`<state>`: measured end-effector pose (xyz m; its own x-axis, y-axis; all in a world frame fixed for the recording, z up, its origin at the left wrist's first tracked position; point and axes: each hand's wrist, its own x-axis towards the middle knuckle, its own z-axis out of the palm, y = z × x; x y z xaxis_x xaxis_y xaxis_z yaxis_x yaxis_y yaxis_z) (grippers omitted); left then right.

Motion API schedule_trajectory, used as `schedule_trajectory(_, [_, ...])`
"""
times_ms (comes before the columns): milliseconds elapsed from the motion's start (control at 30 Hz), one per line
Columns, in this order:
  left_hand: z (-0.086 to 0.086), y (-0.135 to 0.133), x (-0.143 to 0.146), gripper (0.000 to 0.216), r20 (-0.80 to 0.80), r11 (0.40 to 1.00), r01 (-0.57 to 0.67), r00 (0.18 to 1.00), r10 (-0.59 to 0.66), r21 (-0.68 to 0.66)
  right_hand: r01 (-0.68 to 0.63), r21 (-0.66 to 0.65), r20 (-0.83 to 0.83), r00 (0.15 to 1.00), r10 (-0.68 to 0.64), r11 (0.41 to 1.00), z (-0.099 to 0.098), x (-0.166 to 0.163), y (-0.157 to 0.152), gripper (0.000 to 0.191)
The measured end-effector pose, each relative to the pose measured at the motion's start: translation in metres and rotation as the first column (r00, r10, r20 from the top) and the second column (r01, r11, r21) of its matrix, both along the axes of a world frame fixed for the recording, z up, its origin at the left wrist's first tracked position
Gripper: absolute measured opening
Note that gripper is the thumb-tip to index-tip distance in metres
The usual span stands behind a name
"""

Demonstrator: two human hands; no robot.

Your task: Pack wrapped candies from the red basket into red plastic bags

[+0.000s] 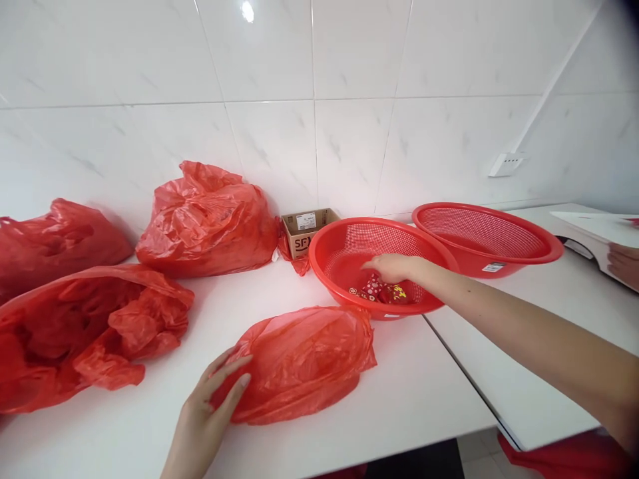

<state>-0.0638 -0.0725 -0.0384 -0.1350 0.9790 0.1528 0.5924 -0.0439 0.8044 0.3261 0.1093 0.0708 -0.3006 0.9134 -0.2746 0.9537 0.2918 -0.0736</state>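
Observation:
My left hand rests on the near edge of a flat red plastic bag on the white table, fingers stretched out and pinching its rim with the thumb. My right hand reaches into the nearer red basket, fingers curled downward just above several small red wrapped packets lying in its bottom. Whether the fingers hold one of them I cannot make out.
A second red basket stands behind right. A small open cardboard box sits against the tiled wall. Three filled red plastic bags lie at the left. Another person's hand and a white board are at the right edge.

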Motion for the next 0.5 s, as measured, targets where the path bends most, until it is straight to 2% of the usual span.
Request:
schedule_trajectory(100, [-0.002, 0.000, 0.005, 0.037, 0.109, 0.999, -0.043, 0.993, 0.039, 0.032, -0.014, -0.026, -0.003, 1.000, 0.014, 1.000, -0.013, 0.001, 0.000, 0.044])
schedule_trajectory(167, [0.001, -0.003, 0.007, 0.034, 0.158, 0.997, -0.050, 0.987, 0.040, 0.061, -0.023, -0.017, -0.034, 0.999, 0.022, 1.000, -0.014, 0.000, -0.001, 0.032])
schedule_trajectory(267, [0.004, -0.007, 0.010, 0.032, 0.186, 0.998, -0.030, 0.982, 0.019, 0.058, -0.024, 0.012, -0.103, 0.994, 0.025, 1.000, -0.006, 0.004, 0.003, 0.019])
schedule_trajectory(367, [0.003, -0.009, 0.013, 0.031, 0.185, 0.993, -0.040, 0.983, 0.020, 0.107, 0.018, 0.088, -0.209, 0.978, 0.001, 0.996, 0.012, 0.006, 0.004, 0.011])
schedule_trajectory(433, [0.004, -0.010, 0.015, 0.029, 0.171, 0.976, -0.119, 0.981, 0.088, 0.181, 0.104, 0.133, -0.459, 0.888, -0.032, 0.986, 0.025, -0.001, -0.006, 0.005])
schedule_trajectory(467, [0.008, -0.010, 0.015, 0.028, 0.150, 0.960, -0.163, 0.980, 0.131, 0.229, 0.149, 0.122, -0.621, 0.783, -0.042, 0.981, 0.030, -0.009, -0.015, 0.005])
schedule_trajectory(500, [0.013, -0.008, 0.016, 0.026, 0.131, 0.934, -0.201, 0.977, 0.169, 0.295, 0.179, 0.090, -0.772, 0.634, -0.045, 0.980, 0.033, -0.020, -0.026, 0.008])
